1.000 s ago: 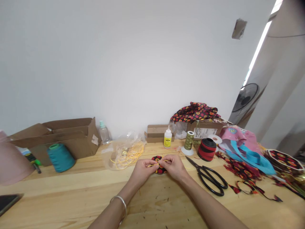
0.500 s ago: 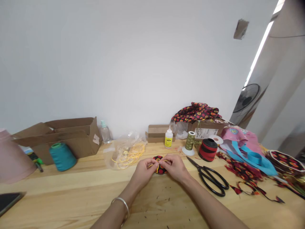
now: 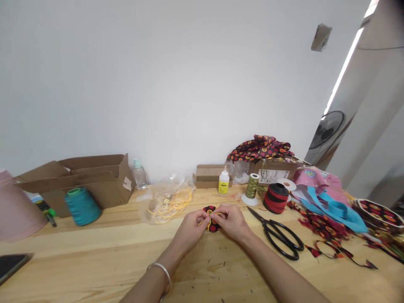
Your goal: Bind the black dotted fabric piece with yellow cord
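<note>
A small round piece of black fabric with red and yellow dots (image 3: 213, 226) lies on the wooden table, partly covered by my fingers. Thin yellow cord crosses its top. My left hand (image 3: 193, 225) pinches the cord at the left of the fabric, thumb and forefinger together. From the other side my right hand (image 3: 232, 221) pinches the same yellow cord, its fingertips close to the left ones. A bundle of yellow cord (image 3: 172, 206) rests in a clear plastic bag (image 3: 145, 206) beyond my left hand.
Black scissors (image 3: 277, 233) lie right of my right hand, near a red-and-black spool (image 3: 275, 198) and an olive thread spool (image 3: 252, 187). A glue bottle (image 3: 223, 183) stands ahead. Fabric scraps (image 3: 328, 227) spread at right. A teal thread cone (image 3: 82, 207) and cardboard box (image 3: 107, 189) are left.
Both hands stay over the round fabric, with only slight finger movement at the yellow cord. Nothing else has visibly moved.
</note>
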`<state>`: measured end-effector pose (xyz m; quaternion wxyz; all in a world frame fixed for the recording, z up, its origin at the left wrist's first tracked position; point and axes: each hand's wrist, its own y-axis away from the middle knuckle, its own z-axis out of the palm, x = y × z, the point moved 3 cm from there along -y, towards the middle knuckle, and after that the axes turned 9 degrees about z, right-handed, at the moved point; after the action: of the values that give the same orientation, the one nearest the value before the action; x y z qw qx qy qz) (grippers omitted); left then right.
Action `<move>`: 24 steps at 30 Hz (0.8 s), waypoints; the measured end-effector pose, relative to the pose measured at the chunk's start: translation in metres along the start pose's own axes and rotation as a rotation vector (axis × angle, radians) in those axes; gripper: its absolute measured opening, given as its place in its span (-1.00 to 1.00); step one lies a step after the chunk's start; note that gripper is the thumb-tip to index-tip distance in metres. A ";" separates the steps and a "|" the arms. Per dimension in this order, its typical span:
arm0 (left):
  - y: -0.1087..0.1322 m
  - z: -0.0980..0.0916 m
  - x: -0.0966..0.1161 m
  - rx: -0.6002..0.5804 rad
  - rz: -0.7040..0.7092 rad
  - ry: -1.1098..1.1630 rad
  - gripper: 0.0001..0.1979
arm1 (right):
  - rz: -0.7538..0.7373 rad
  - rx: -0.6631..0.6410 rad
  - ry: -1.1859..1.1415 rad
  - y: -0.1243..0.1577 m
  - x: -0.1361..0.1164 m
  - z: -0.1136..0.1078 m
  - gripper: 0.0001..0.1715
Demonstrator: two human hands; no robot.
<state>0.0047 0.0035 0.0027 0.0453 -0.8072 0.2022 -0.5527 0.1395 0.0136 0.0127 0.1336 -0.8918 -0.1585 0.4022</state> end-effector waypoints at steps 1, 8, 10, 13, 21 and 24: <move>0.000 0.000 -0.001 -0.002 -0.015 0.009 -0.75 | 0.001 -0.001 0.003 0.000 0.000 0.000 -0.76; 0.000 0.001 -0.003 0.015 -0.040 0.059 -0.74 | -0.003 0.000 0.003 -0.001 -0.001 -0.001 -0.78; 0.000 0.001 -0.003 0.019 -0.036 0.075 -0.74 | -0.007 0.006 -0.001 -0.001 0.000 -0.001 -0.78; 0.000 0.001 -0.002 0.036 -0.040 0.081 -0.74 | -0.002 0.016 -0.005 -0.001 0.001 -0.001 -0.77; -0.001 0.001 -0.004 0.053 -0.022 0.097 -0.73 | 0.026 0.049 -0.006 -0.002 0.002 -0.003 -0.79; -0.002 0.002 -0.009 0.052 -0.053 0.073 -0.72 | 0.019 0.052 0.000 -0.002 0.002 -0.003 -0.79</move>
<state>0.0042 0.0082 -0.0050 0.0443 -0.7901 0.1680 -0.5878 0.1427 0.0159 0.0136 0.1530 -0.8895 -0.1396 0.4073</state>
